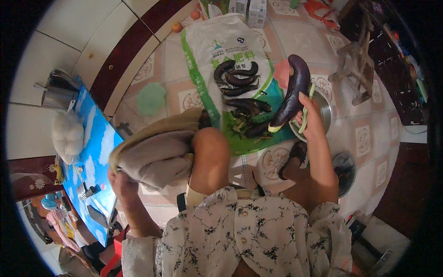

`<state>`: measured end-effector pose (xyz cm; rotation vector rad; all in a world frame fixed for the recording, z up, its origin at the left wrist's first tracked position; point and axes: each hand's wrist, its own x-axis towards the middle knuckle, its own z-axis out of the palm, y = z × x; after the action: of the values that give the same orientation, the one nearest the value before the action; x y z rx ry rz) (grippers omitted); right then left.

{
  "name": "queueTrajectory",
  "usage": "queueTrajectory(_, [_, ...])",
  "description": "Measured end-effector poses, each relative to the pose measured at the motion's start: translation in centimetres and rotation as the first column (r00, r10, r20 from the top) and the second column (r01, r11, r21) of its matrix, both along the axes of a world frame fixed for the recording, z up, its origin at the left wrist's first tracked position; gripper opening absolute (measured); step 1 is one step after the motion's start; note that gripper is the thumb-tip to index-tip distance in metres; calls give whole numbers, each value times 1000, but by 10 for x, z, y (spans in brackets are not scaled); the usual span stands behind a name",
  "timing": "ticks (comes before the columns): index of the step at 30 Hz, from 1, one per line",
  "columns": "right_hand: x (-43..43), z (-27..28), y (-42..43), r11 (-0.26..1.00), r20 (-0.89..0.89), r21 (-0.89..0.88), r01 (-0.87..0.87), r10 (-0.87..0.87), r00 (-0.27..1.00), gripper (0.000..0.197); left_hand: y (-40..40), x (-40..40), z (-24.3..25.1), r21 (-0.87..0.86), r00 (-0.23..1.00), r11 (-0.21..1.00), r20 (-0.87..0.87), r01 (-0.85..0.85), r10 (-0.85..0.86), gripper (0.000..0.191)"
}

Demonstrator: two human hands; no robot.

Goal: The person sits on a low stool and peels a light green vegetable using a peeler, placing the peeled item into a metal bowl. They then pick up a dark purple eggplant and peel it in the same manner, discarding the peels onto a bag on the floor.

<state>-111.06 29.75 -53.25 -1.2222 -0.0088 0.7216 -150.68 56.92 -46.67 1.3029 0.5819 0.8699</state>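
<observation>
My right hand (pixel 311 116) holds a large, glossy, dark purple eggplant (pixel 297 88), its pale green end pointing down. A slim pale-green object (pixel 307 112), too unclear to name, lies along the same fingers. Beneath that hand a metal basin (pixel 325 110) is partly hidden. Over to the left, my left hand (pixel 121 185) grips the edge of a beige and grey cloth bag (pixel 162 157) beside my bare knee. Several slender dark eggplants (pixel 240 79) rest on a flattened white and green printed fertilizer sack (pixel 204 41), with wilted green scraps (pixel 240 124) near its lower end.
A wooden stool (pixel 356 65) stands on the tiled floor at right, and a dark round container (pixel 344 173) sits near my foot. At left is a blue-topped table (pixel 90 138) with a metal pot (pixel 60 95). Cartons (pixel 256 14) stand beyond the sack.
</observation>
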Motion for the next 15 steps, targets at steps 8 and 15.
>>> queueTrajectory(8, [-1, 2, -8, 999, 38, -44, 13, -11, 999, 25, 31, -17, 68, 303, 973, 925, 63, -230, 222, 49])
queueTrajectory(15, [2, 0, -7, 999, 86, 23, -28, 26, 996, 23, 51, -32, 83, 352, 950, 889, 0, -292, 312, 46])
